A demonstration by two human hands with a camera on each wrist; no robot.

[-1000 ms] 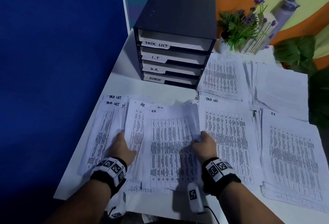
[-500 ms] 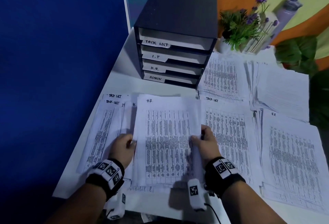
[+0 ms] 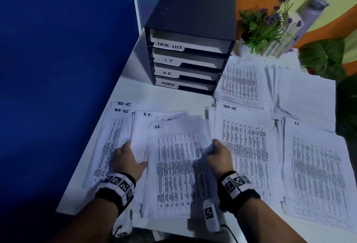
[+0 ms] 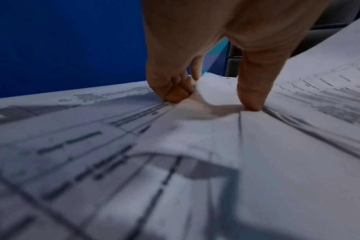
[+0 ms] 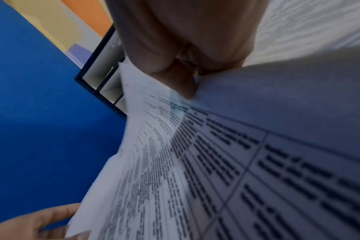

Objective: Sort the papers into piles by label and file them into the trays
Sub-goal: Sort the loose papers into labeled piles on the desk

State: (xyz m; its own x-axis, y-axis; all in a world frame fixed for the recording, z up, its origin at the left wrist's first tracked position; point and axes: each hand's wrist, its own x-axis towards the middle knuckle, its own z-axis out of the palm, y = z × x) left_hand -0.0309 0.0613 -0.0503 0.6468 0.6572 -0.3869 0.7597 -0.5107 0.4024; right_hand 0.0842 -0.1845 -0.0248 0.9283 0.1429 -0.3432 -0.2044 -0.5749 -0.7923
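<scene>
**Both hands at the H.R. stack, lower centre of the head view**

The white surface (image 3: 166, 99) fills the lower and right frame, carrying spread piles of printed sheets. At upper centre stands the black tray unit (image 3: 191, 36), its four trays labelled, top to bottom, TASK LIST, I.T, H.R. and ADMIN. Right of it lie a TASK LIST pile (image 3: 245, 150) and, at the right edge, a second H.R. pile (image 3: 318, 175). At lower centre is the H.R. stack (image 3: 177, 169), its sheets fanned and uneven. The right hand (image 3: 219, 157) pinches the stack's right edge, thumb on top; this grip holds paper. The left hand (image 3: 126, 160) lies at the stack's left edge; in the wrist view its fingers (image 4: 251, 91) press down on sheets and buckle one between them. A potted lavender plant (image 3: 264, 26) stands at upper right.
</scene>
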